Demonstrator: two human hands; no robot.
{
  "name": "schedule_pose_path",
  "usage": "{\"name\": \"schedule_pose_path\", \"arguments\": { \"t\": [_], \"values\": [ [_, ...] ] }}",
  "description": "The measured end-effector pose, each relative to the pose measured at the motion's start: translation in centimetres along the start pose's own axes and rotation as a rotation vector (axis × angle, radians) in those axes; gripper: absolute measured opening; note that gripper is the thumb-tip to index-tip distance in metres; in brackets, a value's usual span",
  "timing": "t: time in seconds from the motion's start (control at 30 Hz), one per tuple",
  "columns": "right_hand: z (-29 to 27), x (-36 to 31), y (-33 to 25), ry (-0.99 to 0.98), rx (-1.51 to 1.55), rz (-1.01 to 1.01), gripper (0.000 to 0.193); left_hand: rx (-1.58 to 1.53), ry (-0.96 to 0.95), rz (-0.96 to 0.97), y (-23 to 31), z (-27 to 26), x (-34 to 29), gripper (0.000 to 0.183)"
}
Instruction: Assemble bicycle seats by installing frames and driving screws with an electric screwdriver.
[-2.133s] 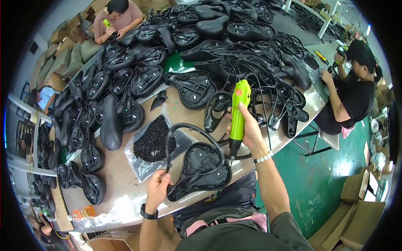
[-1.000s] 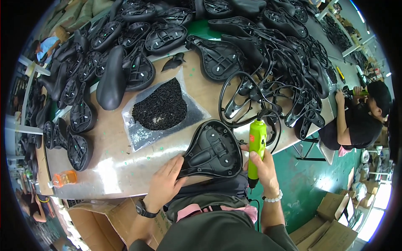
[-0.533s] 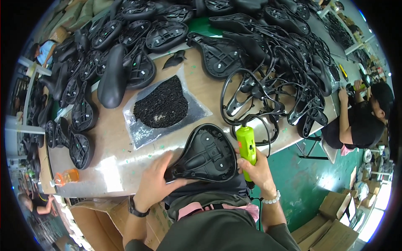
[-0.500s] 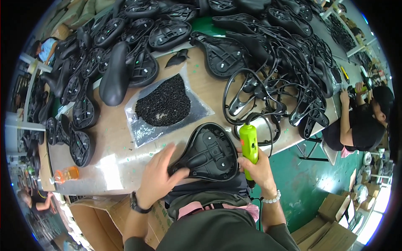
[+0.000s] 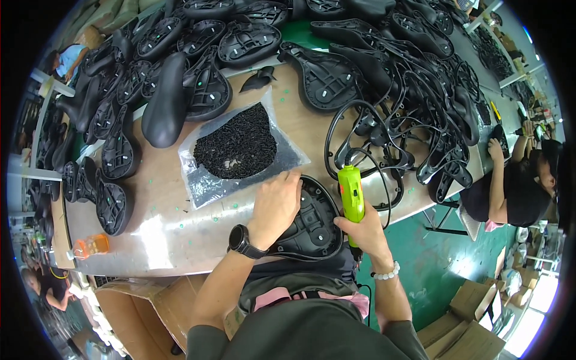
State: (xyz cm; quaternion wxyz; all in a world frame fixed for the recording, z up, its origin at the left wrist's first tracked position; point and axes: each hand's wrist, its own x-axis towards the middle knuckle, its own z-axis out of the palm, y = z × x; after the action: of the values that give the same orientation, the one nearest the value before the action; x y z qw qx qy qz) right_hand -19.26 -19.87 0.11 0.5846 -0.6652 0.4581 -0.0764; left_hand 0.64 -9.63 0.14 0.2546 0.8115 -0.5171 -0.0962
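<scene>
Upside down at the table's near edge lies a black bicycle saddle (image 5: 313, 225), its ribbed underside up. My left hand (image 5: 277, 203) reaches across its left part to the far rim. Its fingers are bent together there, and what they hold, if anything, is hidden. A green electric screwdriver (image 5: 350, 195) is gripped in my right hand (image 5: 367, 233), upright just right of the saddle, with its bit end pointing down. Beyond the saddle, a clear plastic bag (image 5: 207, 191) lies spread out with a heap of small black screws (image 5: 237, 144) on it.
Black saddles (image 5: 165, 102) are piled along the far and left sides. Looped black frames (image 5: 384, 138) tangle at the right, beside the screwdriver's cord. An orange bottle (image 5: 91, 246) lies at the left edge. Cardboard boxes (image 5: 144, 306) stand below; a co-worker (image 5: 510, 186) sits at right.
My left hand has moved from the saddle's narrow end, away and right, to its far rim, and its spread fingers have drawn together. The screwdriver has shifted slightly left.
</scene>
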Motion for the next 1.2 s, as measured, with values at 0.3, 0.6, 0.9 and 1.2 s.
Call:
{"name": "schedule_pose_path", "arguments": {
  "t": [0.3,0.6,0.9,1.2],
  "values": [
    [0.3,-0.7,-0.2,-0.078,0.085,0.035,0.041,-0.022,-0.07,0.273,-0.2,-1.7,-0.5,0.048],
    [-1.5,-1.0,-1.6,-0.009,0.175,0.007,0.041,-0.001,-0.352,0.25,0.0,-2.3,-0.3,0.065],
    [0.4,-0.1,-8.1,-0.1,0.942,-0.837,0.115,-0.028,-0.343,0.286,-0.3,-2.0,-0.4,0.065],
    [3.3,2.9,-6.5,-0.098,0.844,-0.601,0.122,-0.018,-0.35,0.265,-0.4,-1.7,-0.4,0.065]
  ]
}}
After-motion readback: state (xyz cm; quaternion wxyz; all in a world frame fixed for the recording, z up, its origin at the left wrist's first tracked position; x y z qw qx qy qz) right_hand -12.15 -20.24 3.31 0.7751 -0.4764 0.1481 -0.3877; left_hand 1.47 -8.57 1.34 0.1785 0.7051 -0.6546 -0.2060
